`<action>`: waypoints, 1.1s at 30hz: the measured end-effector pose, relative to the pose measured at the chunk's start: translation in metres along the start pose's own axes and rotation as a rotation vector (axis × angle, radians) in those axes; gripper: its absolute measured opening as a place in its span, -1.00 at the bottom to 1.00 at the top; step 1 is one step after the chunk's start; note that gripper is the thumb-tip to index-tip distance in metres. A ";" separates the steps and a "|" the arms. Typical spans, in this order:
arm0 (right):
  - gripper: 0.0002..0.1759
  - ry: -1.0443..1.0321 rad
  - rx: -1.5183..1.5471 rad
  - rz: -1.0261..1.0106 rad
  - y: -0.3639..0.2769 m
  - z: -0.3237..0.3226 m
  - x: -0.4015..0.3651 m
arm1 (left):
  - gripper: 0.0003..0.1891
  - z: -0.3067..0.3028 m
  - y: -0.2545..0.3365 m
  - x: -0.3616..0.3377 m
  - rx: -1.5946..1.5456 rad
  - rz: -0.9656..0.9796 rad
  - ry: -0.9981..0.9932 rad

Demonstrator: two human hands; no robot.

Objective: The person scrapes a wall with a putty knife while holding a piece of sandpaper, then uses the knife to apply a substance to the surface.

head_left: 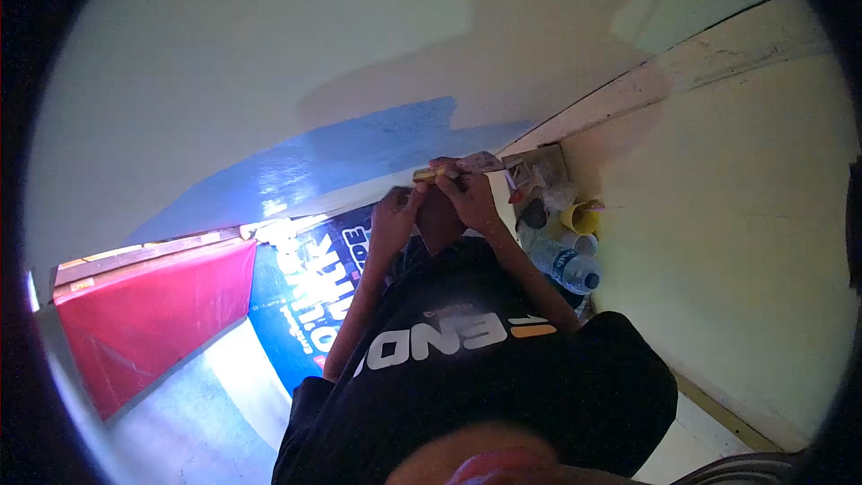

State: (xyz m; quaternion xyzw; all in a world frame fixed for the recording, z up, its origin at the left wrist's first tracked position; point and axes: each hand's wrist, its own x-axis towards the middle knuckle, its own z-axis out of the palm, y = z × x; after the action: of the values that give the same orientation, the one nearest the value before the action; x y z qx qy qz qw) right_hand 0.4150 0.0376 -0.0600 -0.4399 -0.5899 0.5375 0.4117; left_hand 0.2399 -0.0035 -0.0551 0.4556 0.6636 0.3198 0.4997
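Note:
My right hand (467,200) is closed, thumb and fingers pinching a small yellowish piece (426,176) in front of my body. Close beside it, my left hand (393,218) has its fingers curled, with the thumb reaching to the lower edge of that piece. I cannot tell whether the left fingers hold anything. A pale pinkish-grey flat shape (480,162) shows just beyond the right fingers. Behind the hands rises a pale wall with a glossy blue painted patch (332,157) along its lower part.
On my right, a clear plastic bottle (566,267), a yellow cup (582,216) and other small things stand by a cream wall (718,207). A printed blue banner (310,292) and a red panel (162,314) lie to the left, beside a pale floor (202,409).

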 end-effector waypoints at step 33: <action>-0.66 0.211 0.441 0.042 0.045 -0.007 0.042 | -0.64 -0.096 -0.018 0.001 -0.636 -0.141 0.032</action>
State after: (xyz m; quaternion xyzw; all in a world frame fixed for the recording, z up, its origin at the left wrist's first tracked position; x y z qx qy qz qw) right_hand 0.4139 0.0812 -0.1036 -0.4054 -0.4024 0.6129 0.5460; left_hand 0.1433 -0.0066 -0.0435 0.2248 0.5682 0.4828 0.6273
